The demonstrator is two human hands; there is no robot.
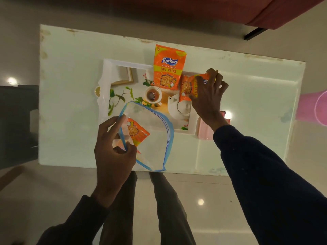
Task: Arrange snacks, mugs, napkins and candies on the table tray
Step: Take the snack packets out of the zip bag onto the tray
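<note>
A white tray (106,71) with a printed tea-and-leaves picture lies on the white table (70,138). One orange Kurkure snack packet (168,68) rests across the tray's far rim. My right hand (209,96) grips a second orange packet (187,87) at the tray's right side, low over the picture. My left hand (113,152) pinches the blue-edged rim of a clear zip bag (155,144) at the tray's near edge. Inside the bag lies a third orange packet (138,132).
A pink object (205,131) sits by the tray's near right corner, partly under my right arm. A pink round thing (315,108) stands off the table's right end. A red sofa (283,13) is beyond the table, dark furniture (17,124) at left.
</note>
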